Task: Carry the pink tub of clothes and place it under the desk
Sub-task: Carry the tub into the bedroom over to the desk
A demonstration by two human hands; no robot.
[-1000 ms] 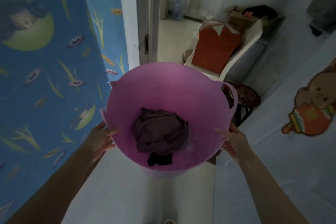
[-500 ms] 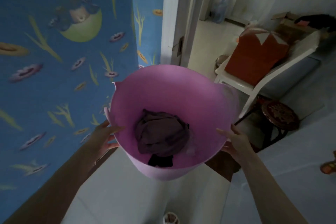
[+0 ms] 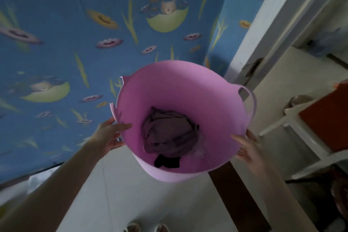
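Note:
I hold the pink tub (image 3: 169,84) in the air in front of me, its mouth tilted toward me. Crumpled purple clothes (image 3: 169,133) and a small black item (image 3: 167,162) lie at its bottom. My left hand (image 3: 109,135) grips the left rim, thumb inside the wall. On the right rim, my right hand (image 3: 248,149) holds the tub the same way. A loop handle (image 3: 251,103) sticks out on the tub's right side. No desk is in view.
A blue cartoon-patterned wall (image 3: 94,43) fills the left and top. A white door frame (image 3: 263,43) stands at the right, with a doorway behind it. A white chair (image 3: 301,133) carrying an orange box (image 3: 327,118) is at far right. Pale floor (image 3: 131,194) lies below, crossed by a dark threshold strip (image 3: 239,194).
My view has swung left: the door frame and chair slid to the right edge and the blue wall now fills most of the frame. The tub stays held in both hands.

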